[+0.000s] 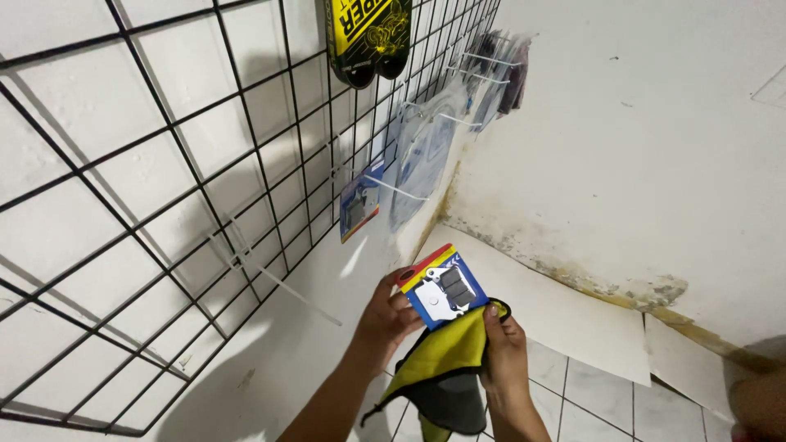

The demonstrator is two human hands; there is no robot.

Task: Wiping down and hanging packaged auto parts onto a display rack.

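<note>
Presently, findings in order from left to right.

Wire grid: a black wire grid panel covers the left wall, running away towards the corner. Several white hooks stand out from it; the nearest one carries nothing.

Hanging stock: a small blue carded packet hangs on a hook mid-panel. Beyond it hang clear bagged items, their contents too blurred to tell. A black and yellow package hangs at the top edge.

Left hand: the left hand pinches the lower left side of a blister pack, fingers curled behind it.

Blister pack: a blue card with a red and yellow corner, held in mid-air just in front of the wall, below the grid. Its clear bubble holds a pale metal piece and dark pads.

Right hand: the right hand is closed on a yellow cloth with dark trim, thumb pressing it against the pack's lower edge. The cloth hangs down between both forearms.

Open room: the space between the pack and the nearest hook is free; the room corner lies just beyond.

Surfaces: a white wall, stained and peeling along its base. Pale sheets lean against it. White floor tiles below.
</note>
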